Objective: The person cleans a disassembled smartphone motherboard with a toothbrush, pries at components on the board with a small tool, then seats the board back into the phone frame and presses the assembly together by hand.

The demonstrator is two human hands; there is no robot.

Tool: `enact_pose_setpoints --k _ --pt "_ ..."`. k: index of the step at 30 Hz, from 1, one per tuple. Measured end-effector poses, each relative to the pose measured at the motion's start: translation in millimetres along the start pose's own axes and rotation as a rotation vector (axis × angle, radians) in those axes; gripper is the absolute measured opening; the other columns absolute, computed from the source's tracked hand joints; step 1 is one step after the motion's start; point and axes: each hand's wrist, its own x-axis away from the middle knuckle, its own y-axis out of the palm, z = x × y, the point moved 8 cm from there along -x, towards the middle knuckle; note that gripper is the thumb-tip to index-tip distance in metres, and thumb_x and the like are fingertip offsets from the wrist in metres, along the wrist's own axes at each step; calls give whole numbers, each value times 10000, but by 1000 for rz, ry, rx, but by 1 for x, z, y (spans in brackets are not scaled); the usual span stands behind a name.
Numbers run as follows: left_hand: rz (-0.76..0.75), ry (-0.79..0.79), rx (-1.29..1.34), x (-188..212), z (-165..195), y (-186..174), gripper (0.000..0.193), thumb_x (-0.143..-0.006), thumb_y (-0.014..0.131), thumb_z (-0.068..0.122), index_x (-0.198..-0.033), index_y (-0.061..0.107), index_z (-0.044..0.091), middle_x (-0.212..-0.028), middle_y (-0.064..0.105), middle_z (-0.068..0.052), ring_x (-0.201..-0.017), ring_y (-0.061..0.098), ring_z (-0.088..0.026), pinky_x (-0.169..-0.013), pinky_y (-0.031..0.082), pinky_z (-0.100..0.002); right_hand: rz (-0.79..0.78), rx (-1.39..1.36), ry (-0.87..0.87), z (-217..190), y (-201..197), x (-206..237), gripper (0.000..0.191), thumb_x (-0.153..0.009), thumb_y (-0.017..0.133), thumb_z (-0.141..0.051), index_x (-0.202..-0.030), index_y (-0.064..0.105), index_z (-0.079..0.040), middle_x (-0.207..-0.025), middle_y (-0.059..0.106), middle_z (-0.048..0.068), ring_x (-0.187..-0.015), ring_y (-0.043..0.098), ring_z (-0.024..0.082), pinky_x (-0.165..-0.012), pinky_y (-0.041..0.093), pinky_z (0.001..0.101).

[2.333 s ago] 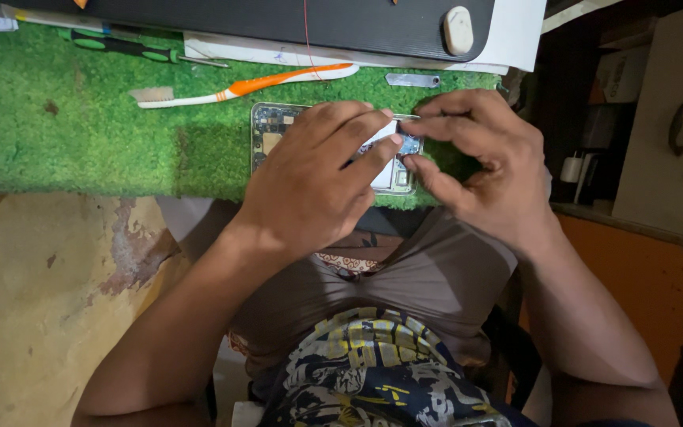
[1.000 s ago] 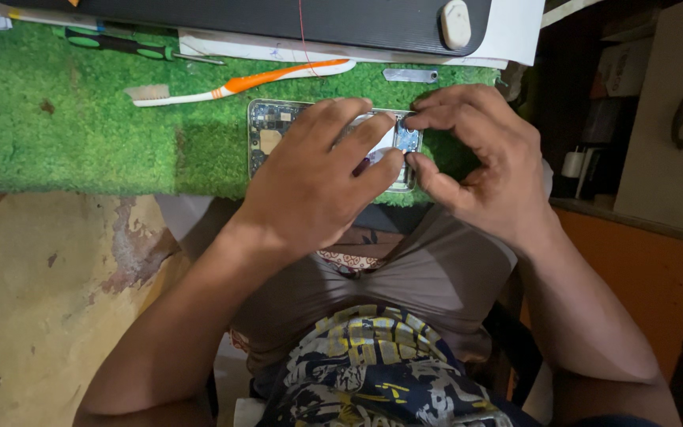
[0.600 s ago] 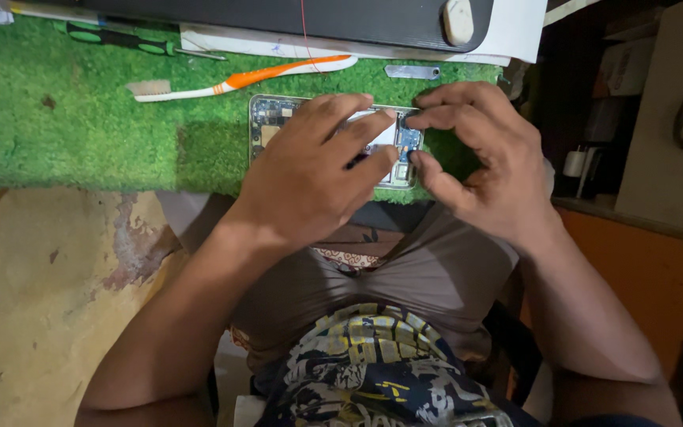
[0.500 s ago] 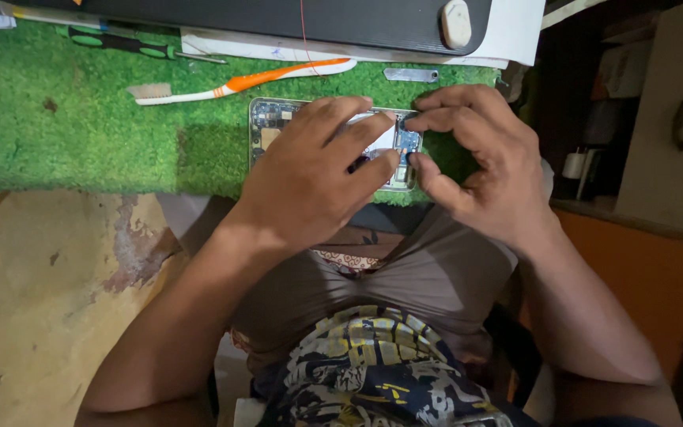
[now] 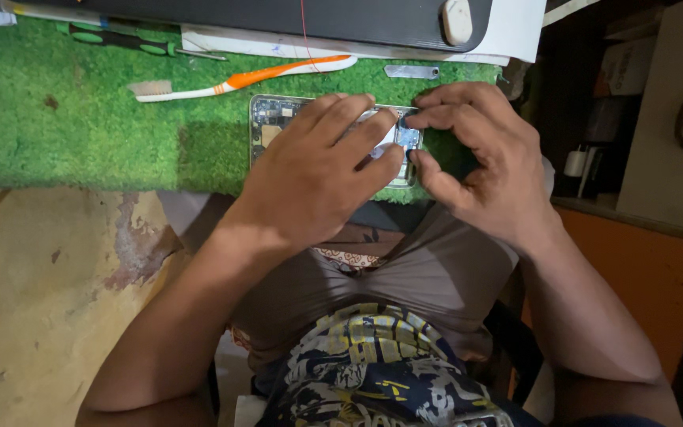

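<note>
Bright light falls on the green mat (image 5: 96, 119), the right side perhaps too dim to read.

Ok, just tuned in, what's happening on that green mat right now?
A person sits at a green turf mat with an opened phone lying on it, its insides showing. The left hand lies flat over the phone, pressing it down, while the right hand pinches at something small near its right end; what exactly is too hidden to tell. An orange-and-white toothbrush and a green-handled screwdriver lie untouched behind the phone.
</note>
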Motion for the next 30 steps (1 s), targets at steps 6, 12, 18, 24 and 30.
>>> enact_pose_setpoints --k 6,12,18,24,30 --pt "45 -8 106 3 -10 -2 324 -931 747 167 -1216 658 43 -1370 618 -97 -1336 554 -301 -1146 458 -465 2 -13 -16 2 0 1 264 -932 794 -123 -1176 725 -49 -1294 648 119 -1206 660 253 -986 570 367" --pt "47 -23 92 5 -12 1 250 -950 740 147 -1163 646 54 -1367 629 -82 -1358 553 -290 -1175 449 -470 -34 56 -201 -2 -3 -1 206 -926 785 -138 -1131 785 -144 -1271 649 120 -1104 680 240 -917 592 367" --pt "47 -22 107 5 -10 0 283 -920 757 166 -1156 648 57 -1376 626 -92 -1350 551 -300 -1159 444 -475 -43 187 -318 -10 -4 1 252 -872 834 -143 -1119 799 -176 -1188 689 85 -1044 686 267 -851 569 381" --pt "41 -14 128 4 -9 1 305 -906 776 173 -1153 643 52 -1387 620 -101 -1353 546 -315 -1174 428 -478 -22 254 -383 -12 -2 1 242 -865 861 -109 -1094 802 -163 -1120 690 66 -985 677 244 -798 555 363" --pt "44 -16 156 4 -9 1 321 -891 788 164 -1153 640 54 -1390 616 -102 -1357 542 -315 -1180 423 -479 -29 260 -406 -8 0 4 242 -871 861 -104 -1098 805 -166 -1099 693 54 -994 675 233 -805 562 361"
